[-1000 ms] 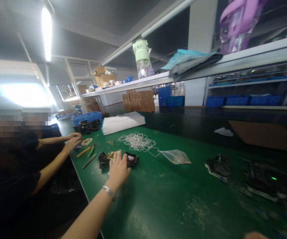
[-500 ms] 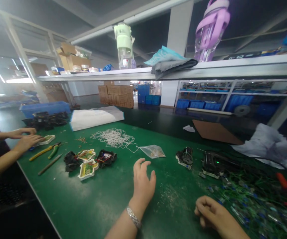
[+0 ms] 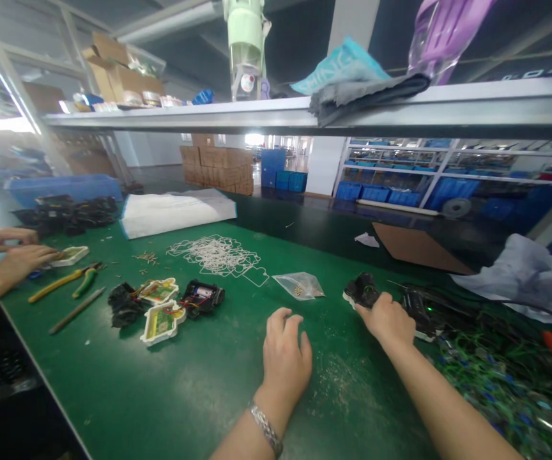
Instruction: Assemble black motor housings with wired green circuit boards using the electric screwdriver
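Observation:
My left hand (image 3: pixel 283 354) rests on the green bench (image 3: pixel 199 383) with its fingers curled loosely and apart; nothing is in it. A metal bracelet sits on that wrist. My right hand (image 3: pixel 387 317) reaches forward and closes its fingers on a small black part (image 3: pixel 362 289) at the bench's middle right. Just right of that hand lies a black unit with a green light (image 3: pixel 427 311). A small clear bag of tiny pieces (image 3: pixel 299 285) lies ahead of my left hand.
A co-worker's hands (image 3: pixel 15 252) work at the far left near yellow-green pliers (image 3: pixel 68 279). White-rimmed circuit boards (image 3: pixel 161 316), black housings (image 3: pixel 202 297), a heap of white rings (image 3: pixel 218 253), tangled green wires (image 3: pixel 501 370) and a shelf (image 3: pixel 276 115) overhead surround me.
My view swung right and down. My left hand drew back from the black housings to rest nearer me. My right hand came forward and took hold of the small black part.

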The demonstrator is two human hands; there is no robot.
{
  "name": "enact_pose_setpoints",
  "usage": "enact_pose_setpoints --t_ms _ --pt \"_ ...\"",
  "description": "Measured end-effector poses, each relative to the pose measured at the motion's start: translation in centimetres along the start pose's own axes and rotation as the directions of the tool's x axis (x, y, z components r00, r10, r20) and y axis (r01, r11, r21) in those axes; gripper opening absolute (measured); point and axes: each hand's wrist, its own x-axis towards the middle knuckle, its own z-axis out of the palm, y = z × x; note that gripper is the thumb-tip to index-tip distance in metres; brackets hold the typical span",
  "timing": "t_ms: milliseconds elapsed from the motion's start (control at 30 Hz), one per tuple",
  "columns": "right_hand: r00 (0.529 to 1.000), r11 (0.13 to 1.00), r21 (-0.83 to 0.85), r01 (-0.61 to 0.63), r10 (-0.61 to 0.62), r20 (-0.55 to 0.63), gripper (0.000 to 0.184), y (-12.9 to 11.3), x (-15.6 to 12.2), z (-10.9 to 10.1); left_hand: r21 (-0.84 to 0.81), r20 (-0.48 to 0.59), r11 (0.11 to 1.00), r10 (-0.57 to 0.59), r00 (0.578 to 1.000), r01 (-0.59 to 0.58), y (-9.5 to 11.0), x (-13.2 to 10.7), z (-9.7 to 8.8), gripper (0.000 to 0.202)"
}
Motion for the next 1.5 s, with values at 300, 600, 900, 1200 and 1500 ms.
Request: enact_pose_setpoints --t_ms 300,600,900,1200,1500 --pt "0.987 0.981 0.133 -0.144 0.133 0.087 0.058 -0.3 2.4 1.2 0.053 -0.006 0.995 0.088 0.996 -0.087 0.1 -0.1 -0.2 0.020" --pt "0.986 0.925 0.352 -0.143 0.103 0.131 0.039 1.2 2.4 0.9 -0.002 0.053 0.991 0.137 0.989 -0.137 0.4 -0.9 0.4 0.026" --pt "0.955 0.553 0.810 -0.195 -0.080 0.285 0.023 2.3 -5.2 -1.4 -0.595 0.657 0.279 -0.371 0.656 0.754 2.2 -0.9 0.3 0.044" --pt "0.904 0.641 0.723 0.257 -0.424 0.055 0.049 2.5 -13.8 -3.1 -0.538 0.843 -0.367 -0.239 0.483 0.758 3.8 -2.3 -0.2 0.027" --pt "0.863 0.601 0.696 0.392 -0.503 -0.052 0.021 3.9 -14.0 -3.1 -0.454 0.887 -0.513 -0.178 0.427 0.728 3.6 -2.3 0.2 0.024"
